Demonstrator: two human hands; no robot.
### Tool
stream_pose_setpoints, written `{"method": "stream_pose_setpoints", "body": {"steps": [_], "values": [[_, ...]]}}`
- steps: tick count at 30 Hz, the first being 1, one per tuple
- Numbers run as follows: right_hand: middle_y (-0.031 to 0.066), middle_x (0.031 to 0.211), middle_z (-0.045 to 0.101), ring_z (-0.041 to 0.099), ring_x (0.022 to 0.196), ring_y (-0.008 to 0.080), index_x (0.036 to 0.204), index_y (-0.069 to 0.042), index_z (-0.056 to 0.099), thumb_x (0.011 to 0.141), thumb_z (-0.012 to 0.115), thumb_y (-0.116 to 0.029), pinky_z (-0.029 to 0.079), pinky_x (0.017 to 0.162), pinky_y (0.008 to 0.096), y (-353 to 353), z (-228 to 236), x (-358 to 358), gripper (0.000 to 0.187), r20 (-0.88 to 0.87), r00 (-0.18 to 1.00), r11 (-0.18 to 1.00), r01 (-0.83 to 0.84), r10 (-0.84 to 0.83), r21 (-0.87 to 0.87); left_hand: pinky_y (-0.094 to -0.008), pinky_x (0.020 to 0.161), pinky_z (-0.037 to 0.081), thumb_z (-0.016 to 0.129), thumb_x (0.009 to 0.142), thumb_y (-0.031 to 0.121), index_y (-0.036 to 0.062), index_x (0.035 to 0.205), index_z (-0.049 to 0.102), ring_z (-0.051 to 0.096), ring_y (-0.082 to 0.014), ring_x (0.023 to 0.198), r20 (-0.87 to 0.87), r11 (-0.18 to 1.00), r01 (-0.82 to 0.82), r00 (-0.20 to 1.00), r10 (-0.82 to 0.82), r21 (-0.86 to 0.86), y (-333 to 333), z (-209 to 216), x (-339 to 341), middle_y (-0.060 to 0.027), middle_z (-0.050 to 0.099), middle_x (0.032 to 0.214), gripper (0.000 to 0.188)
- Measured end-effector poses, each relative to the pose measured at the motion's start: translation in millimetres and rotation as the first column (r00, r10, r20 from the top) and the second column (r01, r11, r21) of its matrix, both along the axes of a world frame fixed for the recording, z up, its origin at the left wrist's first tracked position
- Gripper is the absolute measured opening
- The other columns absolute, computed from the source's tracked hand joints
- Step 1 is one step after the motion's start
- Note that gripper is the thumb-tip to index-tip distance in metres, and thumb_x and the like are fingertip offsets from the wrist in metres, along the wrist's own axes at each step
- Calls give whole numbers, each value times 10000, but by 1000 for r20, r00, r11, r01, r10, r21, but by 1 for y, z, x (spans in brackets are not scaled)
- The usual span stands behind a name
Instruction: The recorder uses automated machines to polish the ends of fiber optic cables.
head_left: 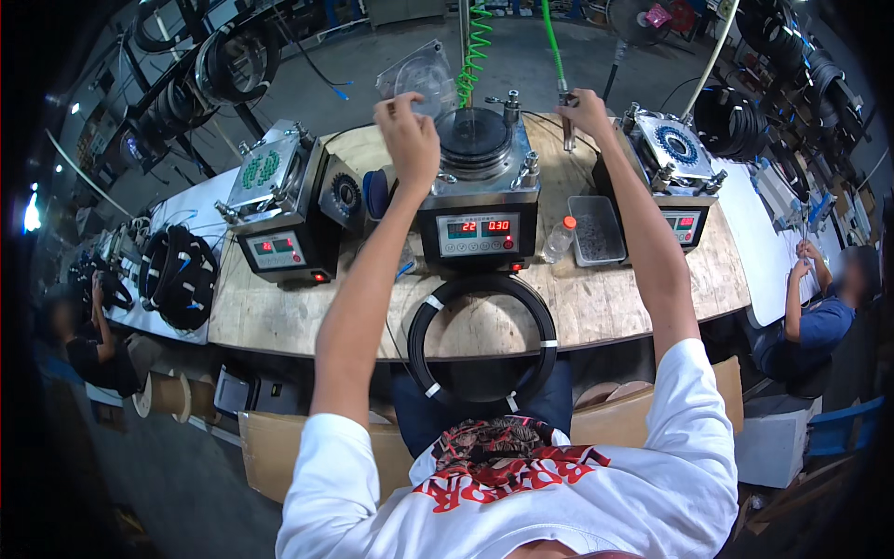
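My left hand (pixel 410 144) is raised at the left of the middle machine, its fingers closed on the lower edge of a clear plastic cover plate (pixel 424 79), which is tilted up. Below and to the right of it, the middle machine (pixel 480 224) bears a round dark disc (pixel 473 135) on its metal top. My right hand (pixel 587 114) is closed around a slim metal air gun (pixel 567 130) hanging from a green coiled hose (pixel 554 47), between the middle and right machines. A coil of black cable (pixel 417 345), bound with white tape, overhangs the table's front edge before me.
The wooden table (pixel 596 321) also carries a left machine (pixel 279 238) and a right machine (pixel 684 196). A bottle with an orange cap (pixel 560 240) stands beside a clear tray of small parts (pixel 596 231). People sit at far left (pixel 102 345) and far right (pixel 819 317).
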State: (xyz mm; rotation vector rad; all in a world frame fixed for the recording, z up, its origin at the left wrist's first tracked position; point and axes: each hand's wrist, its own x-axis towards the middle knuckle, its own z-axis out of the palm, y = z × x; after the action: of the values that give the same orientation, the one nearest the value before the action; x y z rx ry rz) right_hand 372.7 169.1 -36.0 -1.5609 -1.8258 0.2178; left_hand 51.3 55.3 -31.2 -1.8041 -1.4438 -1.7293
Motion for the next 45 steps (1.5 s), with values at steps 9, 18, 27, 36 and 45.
{"method": "stream_pose_setpoints", "body": {"steps": [9, 18, 27, 36, 45], "values": [[31, 732, 606, 599, 571, 135, 1124, -54, 591, 796, 713, 27, 486, 472, 283, 88, -22, -62, 359, -495, 844, 899, -364, 209, -242, -510, 988, 421, 651, 831, 92, 164, 1242, 607, 470, -393, 1163, 134, 935, -237, 951, 279, -264, -1, -11, 0, -180, 426, 1358, 419], [13, 817, 614, 596, 693, 117, 1131, -10, 645, 898, 736, -211, 505, 571, 285, 132, -32, -85, 321, -504, 810, 840, -475, 301, -262, -495, 1025, 431, 628, 804, -1, 66, 1295, 575, 477, -423, 1230, 220, 961, -49, 969, 112, -273, 1, -11, 2, -209, 469, 1354, 498], [18, 825, 674, 617, 651, 81, 1208, -106, 675, 928, 649, -114, 511, 539, 268, 58, -15, -46, 282, -405, 895, 906, -316, 187, -281, -476, 1037, 428, 617, 786, -6, 31, 1304, 576, 531, -431, 1207, 178, 971, -25, 982, 69, -238, 9, -15, -8, -235, 518, 1310, 521], [122, 832, 703, 662, 762, 194, 1191, -60, 674, 864, 635, -11, 531, 735, 336, -109, -73, 41, 333, -98, 965, 966, -250, 243, -69, -465, 1057, 419, 656, 790, 58, 27, 1340, 572, 541, -431, 1210, 135, 962, 33, 991, 4, -271, 17, -23, -22, -274, 544, 1281, 557], [263, 1182, 590, 527, 1162, 396, 1289, -140, 650, 724, 861, -419, 430, 999, 439, -208, -161, 40, 664, 107, 987, 964, -86, 116, -250, -457, 1065, 407, 666, 789, 68, 47, 1298, 593, 519, -411, 1225, 95, 961, 32, 995, -5, -276, 17, -24, -16, -245, 551, 1307, 515]]}}
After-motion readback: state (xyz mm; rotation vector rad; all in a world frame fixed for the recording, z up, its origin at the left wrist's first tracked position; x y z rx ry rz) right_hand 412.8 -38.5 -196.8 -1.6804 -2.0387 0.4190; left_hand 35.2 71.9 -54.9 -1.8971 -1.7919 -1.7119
